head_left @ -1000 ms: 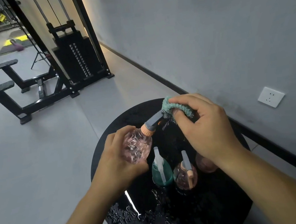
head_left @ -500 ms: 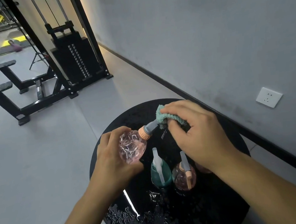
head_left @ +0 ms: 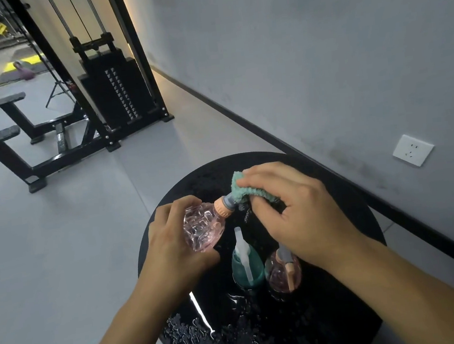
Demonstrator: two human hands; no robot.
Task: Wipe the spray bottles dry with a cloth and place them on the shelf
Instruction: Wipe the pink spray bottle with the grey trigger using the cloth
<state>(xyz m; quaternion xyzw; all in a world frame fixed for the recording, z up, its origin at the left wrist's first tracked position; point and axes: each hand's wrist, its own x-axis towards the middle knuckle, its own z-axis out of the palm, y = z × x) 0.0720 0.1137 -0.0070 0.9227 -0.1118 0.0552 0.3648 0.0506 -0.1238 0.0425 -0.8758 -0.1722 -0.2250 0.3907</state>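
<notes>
Gripping a clear pink faceted spray bottle (head_left: 204,227) by its rounded body, the left hand (head_left: 171,242) holds it tilted above the round glossy black table (head_left: 352,284), nozzle toward the right. Orange ribbed collar, grey neck. The right hand (head_left: 297,214) pinches a teal, nubby-textured cloth (head_left: 243,188) wrapped over the spray head, fingers curled round it. Standing upright on the table beneath the hands: a teal spray bottle (head_left: 247,267) with pale trigger head, just beside it a second pink spray bottle (head_left: 284,273), partly hidden by the right wrist. Water droplets (head_left: 198,334) bead on the near table surface. White wall socket (head_left: 413,150) on the grey wall.
</notes>
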